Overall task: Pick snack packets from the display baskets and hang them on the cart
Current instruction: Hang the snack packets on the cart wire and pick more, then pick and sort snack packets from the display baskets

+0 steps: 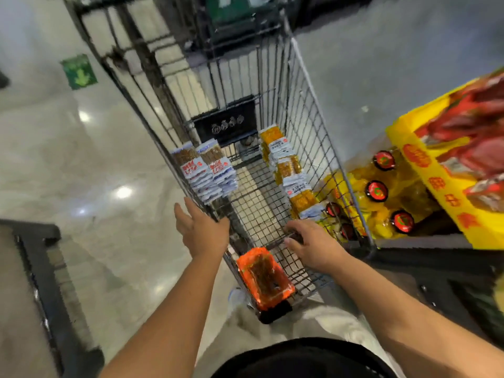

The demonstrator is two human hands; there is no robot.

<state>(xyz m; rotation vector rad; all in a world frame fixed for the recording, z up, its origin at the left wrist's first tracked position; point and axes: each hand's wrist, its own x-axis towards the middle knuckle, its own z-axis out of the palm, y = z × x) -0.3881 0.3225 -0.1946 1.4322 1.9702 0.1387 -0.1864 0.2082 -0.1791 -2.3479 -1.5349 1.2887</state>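
A wire cart (308, 126) stands in front of me. Brown-and-white snack packets (204, 170) hang in a bunch on its left wall. Yellow-and-white packets (289, 170) hang in a row along its right wall. An orange packet (263, 276) hangs at the cart's near end. My left hand (200, 227) is at the cart's left rim with its fingers straight, holding nothing. My right hand (313, 244) has its fingers curled over a wire bar at the cart's near end.
A yellow display bin (425, 170) with red packets sits to the right, with bottles of yellow oil with red caps (381, 192) below it. A dark shelf edge (41, 255) lies at the left. A green arrow sticker (79, 72) marks the glossy floor.
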